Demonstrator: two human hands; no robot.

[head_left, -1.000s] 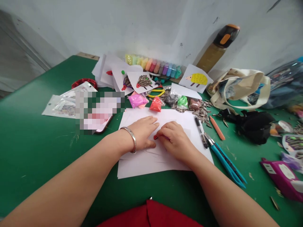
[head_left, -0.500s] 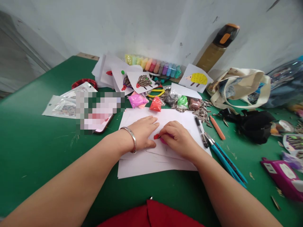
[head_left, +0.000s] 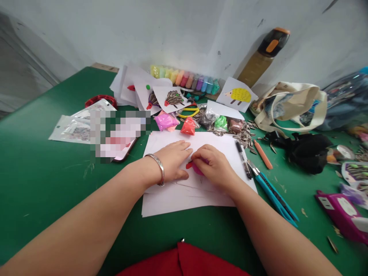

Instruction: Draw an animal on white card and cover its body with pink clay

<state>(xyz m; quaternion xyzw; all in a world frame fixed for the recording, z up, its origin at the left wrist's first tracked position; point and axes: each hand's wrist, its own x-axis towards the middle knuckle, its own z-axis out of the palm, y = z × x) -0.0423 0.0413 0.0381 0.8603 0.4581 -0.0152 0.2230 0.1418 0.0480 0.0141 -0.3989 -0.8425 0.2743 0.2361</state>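
My left hand (head_left: 172, 163), with a silver bangle at the wrist, lies flat on the white paper (head_left: 166, 203), fingers spread. My right hand (head_left: 212, 165) is closed in a pinch over a pink clay shape (head_left: 197, 168) on that paper. A small red clay piece (head_left: 189, 165) with a dark spot or edge adjoins the pink clay, between my two hands. Whatever the right fingertips grip is hidden from view. Faint pencil lines show on the paper below the hands.
Clay bags, including a red one (head_left: 189, 125), and sunflower seeds (head_left: 243, 138) lie behind the paper. To the right are a black pen (head_left: 243, 159), a blue utility knife (head_left: 274, 195) and an orange stick (head_left: 262, 154). A phone (head_left: 123, 151) is at left; a bottle (head_left: 263, 57) stands behind.
My right hand has shifted slightly up and its fingers have changed position, so more of the pink clay shows. The left hand stays flat in place.
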